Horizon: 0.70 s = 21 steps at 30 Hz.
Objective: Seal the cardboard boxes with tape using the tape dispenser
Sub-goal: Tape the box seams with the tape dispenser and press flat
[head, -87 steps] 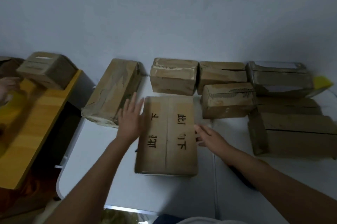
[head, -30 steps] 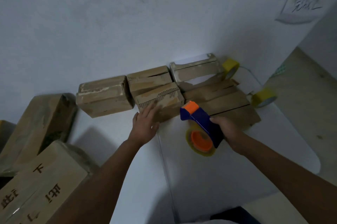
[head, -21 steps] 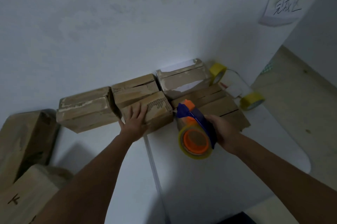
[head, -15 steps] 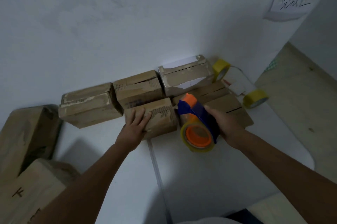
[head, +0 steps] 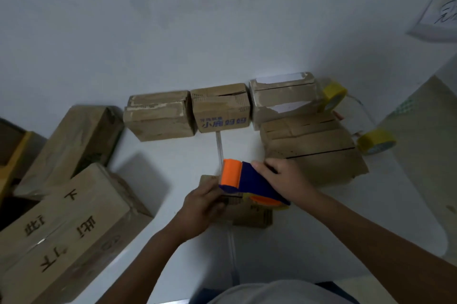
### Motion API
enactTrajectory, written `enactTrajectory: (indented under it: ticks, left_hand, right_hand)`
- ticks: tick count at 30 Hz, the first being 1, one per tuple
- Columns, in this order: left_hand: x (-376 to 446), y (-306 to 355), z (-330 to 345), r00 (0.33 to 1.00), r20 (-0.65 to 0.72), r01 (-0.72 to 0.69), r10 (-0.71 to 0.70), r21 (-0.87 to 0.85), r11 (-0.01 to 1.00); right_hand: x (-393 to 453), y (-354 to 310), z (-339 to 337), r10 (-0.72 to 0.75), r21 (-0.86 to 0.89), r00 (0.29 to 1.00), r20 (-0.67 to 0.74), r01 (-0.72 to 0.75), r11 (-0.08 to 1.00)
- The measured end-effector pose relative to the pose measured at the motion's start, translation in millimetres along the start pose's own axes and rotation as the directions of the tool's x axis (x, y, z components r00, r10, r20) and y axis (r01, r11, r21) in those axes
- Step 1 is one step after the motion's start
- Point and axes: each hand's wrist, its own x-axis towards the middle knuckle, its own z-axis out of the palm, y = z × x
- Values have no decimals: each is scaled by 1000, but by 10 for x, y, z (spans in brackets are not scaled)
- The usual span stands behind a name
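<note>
Presently the tape dispenser [head: 249, 183] is gripped by the right hand [head: 288, 178] over the small box [head: 249, 213], apparently steadied by the curled left hand [head: 201, 207]; tape could be laid crooked if the box slides.

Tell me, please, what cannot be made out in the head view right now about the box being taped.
- Small box: its top seam is hidden by the left hand and the tape dispenser.
- Tape roll on the dispenser: mostly hidden beneath its blue body and the right hand.
- Note on the wall: cut off by the right edge.
</note>
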Motion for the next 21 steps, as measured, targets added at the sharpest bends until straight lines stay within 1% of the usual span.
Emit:
enactTrajectory:
  ticks: [1,2,3,4,5,6,7,8,9,10,11,12,13,16,19,21]
  left_hand:
    - [-8,81,-48,984,-79,148,-161,-147,978]
    - [-18,137,-88,935,-98,307,-340,-255,917]
    - [-25,166,-119,878,-102,425,-468,-284,860]
    - [-32,191,-153,834,-105,499,-541,-274,822]
    - [-40,203,-173,804,-93,534,-587,-320,783]
    - [-40,242,-201,780,-41,543,-625,-454,707]
    - [-29,290,-230,760,53,534,-648,-619,576]
    - [-9,352,-257,750,170,523,-640,-744,416]
    - [5,397,-275,743,275,514,-610,-818,258]
    - [12,435,-287,733,356,511,-579,-851,122]
    - [21,465,-295,724,404,505,-558,-862,31]
    - [34,487,-302,720,425,501,-549,-865,-14]
    - [46,498,-304,719,425,496,-550,-868,-23]
    - [64,508,-292,738,374,475,-561,-879,38]
    - [65,502,-275,762,316,458,-566,-880,126]
    - [70,515,-268,781,255,440,-569,-872,214]
  right_hand:
    - [-22,-3,23,-17,-24,1000,-1,17,1000]
    - [-38,-3,38,-31,-38,999,-6,31,999]
    - [-49,-3,48,-41,-50,999,-11,41,998]
    - [-58,-2,58,-46,-60,999,-14,45,997]
    - [-68,-1,69,-46,-69,999,-13,45,997]
    - [-81,0,78,-43,-74,999,-10,42,996]
    - [-94,2,89,-40,-75,999,-7,39,996]
    - [-110,1,96,-37,-74,999,-5,36,997]
    - [-125,-2,101,-34,-71,999,-4,33,997]
    - [-141,-5,104,-34,-66,999,-5,33,997]
    - [-153,-6,105,-36,-63,999,-7,35,997]
    - [-162,-10,104,-39,-63,999,-9,39,997]
    - [-170,-13,103,-42,-64,999,-13,41,997]
    - [-186,-16,92,-54,-68,998,-24,52,996]
    - [-195,-16,76,-45,-70,999,-14,44,997]
    - [-191,-20,56,-39,-84,999,-6,38,996]
